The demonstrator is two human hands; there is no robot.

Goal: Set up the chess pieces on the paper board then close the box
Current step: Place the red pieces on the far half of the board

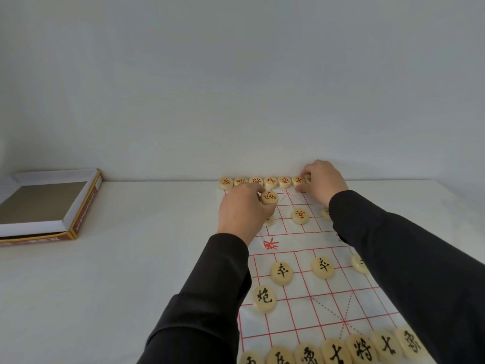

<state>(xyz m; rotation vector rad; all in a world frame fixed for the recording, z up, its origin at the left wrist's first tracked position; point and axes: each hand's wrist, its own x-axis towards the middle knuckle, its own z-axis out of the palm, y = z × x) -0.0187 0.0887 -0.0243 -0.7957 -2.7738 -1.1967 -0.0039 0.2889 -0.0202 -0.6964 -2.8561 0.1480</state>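
white worktop (pixel 131 271) against a pale wall. on its right half, a paper board (pixel 304 308) with a red grid, stretching from the near edge to the far edge. towards the far left corner, the box (pixel 34 226), lying open with white flaps up and a brown inside showing, well apart from the board. along the board's far edge, a row of red pieces (pixel 256 181), touching side by side. along its near edge, a row of black pieces (pixel 336 352). reaches in over the board from the near edge in two dark sleeves (pixel 210 298). with the left hand (pixel 244 214), pinches a red-lettered piece (pixel 269 197) at the fingertips, lettered face in view, just on the near side of the red row. with the right hand (pixel 324 183), curls fingers and thumb round a mostly hidden piece (pixel 309 178) at the right end of that row. in between, two black soldiers (pixel 281 273) side by side, a black cannon (pixel 264 298) near the board's left edge, and one red soldier (pixel 300 216) between the hands.
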